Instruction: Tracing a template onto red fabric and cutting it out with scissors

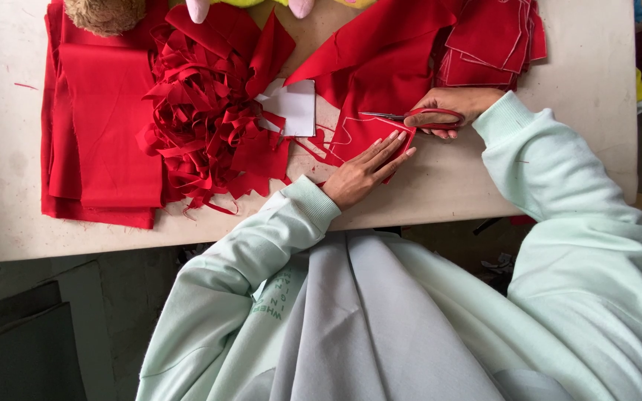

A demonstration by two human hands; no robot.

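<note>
Scissors (410,116) with red handles sit gripped in the right hand (451,106), blades pointing toward a red fabric piece (362,134) marked with a chalk line. Left hand (365,169), open and flat, presses that piece near the table edge (440,212). Beyond the left hand lie red scraps (202,111); bare tabletop opens beside the right wrist.

I wear a pale mint-green sweatshirt with ribbed cuffs, small green lettering on its front, and a grey apron.
</note>
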